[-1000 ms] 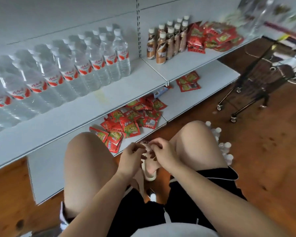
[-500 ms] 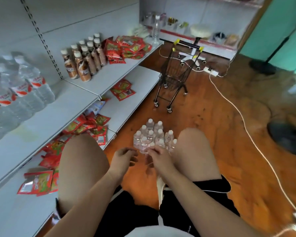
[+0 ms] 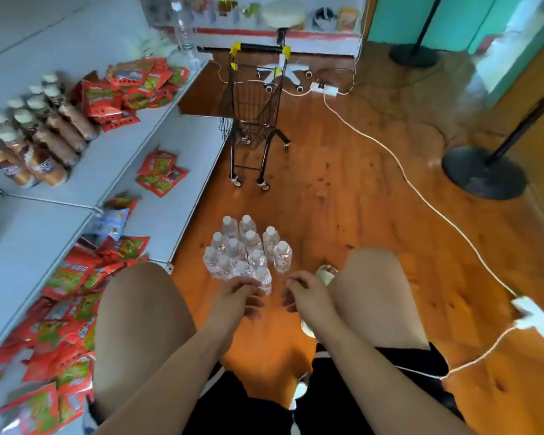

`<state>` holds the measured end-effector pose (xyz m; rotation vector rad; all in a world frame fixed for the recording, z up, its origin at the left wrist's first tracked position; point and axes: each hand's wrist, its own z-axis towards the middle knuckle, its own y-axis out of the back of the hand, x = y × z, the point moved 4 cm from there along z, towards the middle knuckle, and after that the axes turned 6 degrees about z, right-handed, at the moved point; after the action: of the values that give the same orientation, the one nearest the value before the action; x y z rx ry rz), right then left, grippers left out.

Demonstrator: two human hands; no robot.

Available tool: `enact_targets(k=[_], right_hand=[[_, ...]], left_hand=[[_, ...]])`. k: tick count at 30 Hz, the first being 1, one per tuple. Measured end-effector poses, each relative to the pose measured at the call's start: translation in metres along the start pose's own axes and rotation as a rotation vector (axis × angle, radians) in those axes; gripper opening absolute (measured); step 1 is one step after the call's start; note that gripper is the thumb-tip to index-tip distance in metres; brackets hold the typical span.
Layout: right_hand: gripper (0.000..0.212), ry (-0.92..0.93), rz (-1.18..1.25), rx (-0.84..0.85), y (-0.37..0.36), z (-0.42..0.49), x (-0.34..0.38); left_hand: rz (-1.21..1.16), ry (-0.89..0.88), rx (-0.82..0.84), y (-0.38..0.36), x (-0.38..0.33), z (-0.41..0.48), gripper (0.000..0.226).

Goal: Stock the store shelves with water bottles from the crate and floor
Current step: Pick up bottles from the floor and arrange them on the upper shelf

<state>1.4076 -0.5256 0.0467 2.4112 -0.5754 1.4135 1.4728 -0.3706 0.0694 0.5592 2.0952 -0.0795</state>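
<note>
Clear water bottles [image 3: 248, 246] clustered upright on wooden floor [image 3: 343, 199]; just near side of them, left hand [image 3: 237, 298] and right hand [image 3: 307, 293], fingers loosely curled, gripping nothing.

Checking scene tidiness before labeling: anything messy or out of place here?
The red snack packets lie in a loose heap on the lower shelf, not in rows. A white power cord trails across the floor, a trip risk.
</note>
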Motion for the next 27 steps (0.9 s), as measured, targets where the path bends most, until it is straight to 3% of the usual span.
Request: enact_targets(k=[4,8,14,20,24,27], right_hand=[[0.017,0.043,-0.031,-0.002,-0.002,0.008,0.004],[0.012,-0.009,-0.107,0.003,-0.023,0.033,0.014],[0.013,0.022,-0.354,-0.025,-0.037,0.141,0.040],[0.014,-0.094,-0.699,0.005,-0.020,0.262,0.000],[0.033,-0.168,-0.920,0.031,-0.013,0.309,-0.045],[0.050,-0.089,-1.123,0.094,-0.030,0.328,-0.061]], left_hand=[[0.068,-0.047,0.097,-0.020,-0.013,0.025,0.016],[0.179,-0.115,0.082,-0.011,-0.025,0.073,0.018],[0.263,-0.112,0.133,-0.002,-0.042,0.158,0.017],[0.061,0.185,0.097,-0.003,-0.004,0.222,0.020],[0.055,0.321,0.115,-0.007,0.047,0.246,0.021],[0.128,0.418,0.102,-0.004,0.081,0.255,0.021]])
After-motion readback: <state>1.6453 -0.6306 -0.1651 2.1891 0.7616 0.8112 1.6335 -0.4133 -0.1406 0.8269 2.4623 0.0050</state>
